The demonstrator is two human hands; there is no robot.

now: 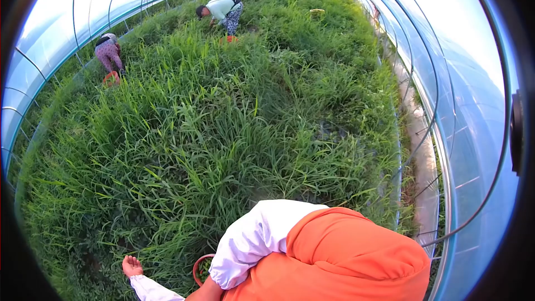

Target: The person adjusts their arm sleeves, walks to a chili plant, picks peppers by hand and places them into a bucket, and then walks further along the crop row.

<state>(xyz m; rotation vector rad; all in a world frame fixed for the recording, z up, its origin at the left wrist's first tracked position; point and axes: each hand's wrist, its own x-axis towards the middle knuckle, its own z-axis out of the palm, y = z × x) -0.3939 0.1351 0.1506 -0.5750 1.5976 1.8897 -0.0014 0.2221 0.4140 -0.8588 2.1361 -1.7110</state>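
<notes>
The fingers of the left hand [132,268] curl loosely, palm turned up over tall grass [189,161], with nothing visible in their grasp. Far beyond the fingers and slightly left, a person in patterned pink trousers [107,53] bends beside a red container [111,78]. Just right of the fingers, a red basket [202,270] holding small green pieces sits in the greenery, partly hidden. The right hand [208,291], largely cut off at the frame's lower edge, is close beside that basket; whether its fingers grip anything cannot be told. Well beyond and to the right, another person in a pale top [219,6] stoops over an orange-red container [229,39]. Farther right stands a yellow container [317,11] amid the foliage; a pale strip of ground [422,173] runs along the clear plastic wall [473,134].
</notes>
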